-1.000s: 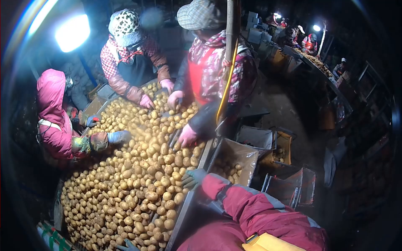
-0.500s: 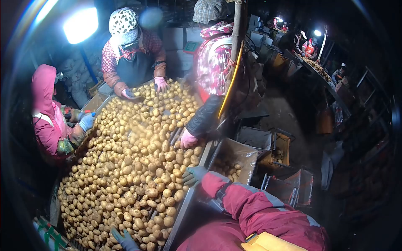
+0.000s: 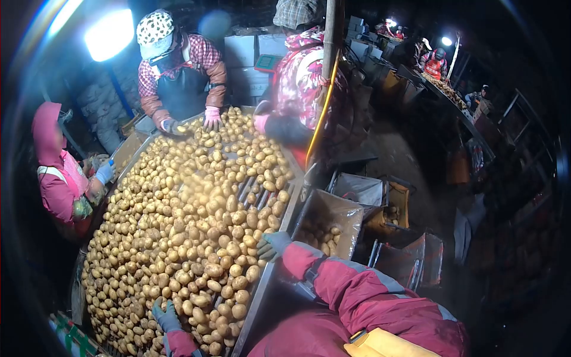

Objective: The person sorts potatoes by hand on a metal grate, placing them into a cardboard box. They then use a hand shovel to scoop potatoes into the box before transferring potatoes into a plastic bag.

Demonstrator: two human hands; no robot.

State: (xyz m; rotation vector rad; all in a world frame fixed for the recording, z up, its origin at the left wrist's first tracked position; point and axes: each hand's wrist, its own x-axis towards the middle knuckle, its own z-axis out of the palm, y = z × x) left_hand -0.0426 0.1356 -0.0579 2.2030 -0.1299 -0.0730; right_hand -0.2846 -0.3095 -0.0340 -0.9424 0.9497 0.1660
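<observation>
My left hand (image 3: 168,316), in a grey-green glove, lies on the near part of a big heap of potatoes (image 3: 178,244). Its fingers are spread, with nothing held. At the right edge of the heap, my right hand (image 3: 275,245), gloved alike, hangs over the metal rim (image 3: 262,291) of the sorting table. The fingers of that hand reach loosely down beside the nearest potatoes and do not wrap round any. Dark rollers (image 3: 248,191) show between potatoes near the right side.
Three co-workers stand round the table: one in pink (image 3: 65,172) at left, one in a checked top (image 3: 178,83) at the far side, one in a patterned jacket (image 3: 303,83) by a pole (image 3: 331,41). Right of the rim stands a lined crate (image 3: 342,217) with potatoes.
My left hand has moved forward and slightly left over the potatoes. The patterned-jacket worker's hand has drawn back from the heap, baring more rollers. My right hand stays near the rim.
</observation>
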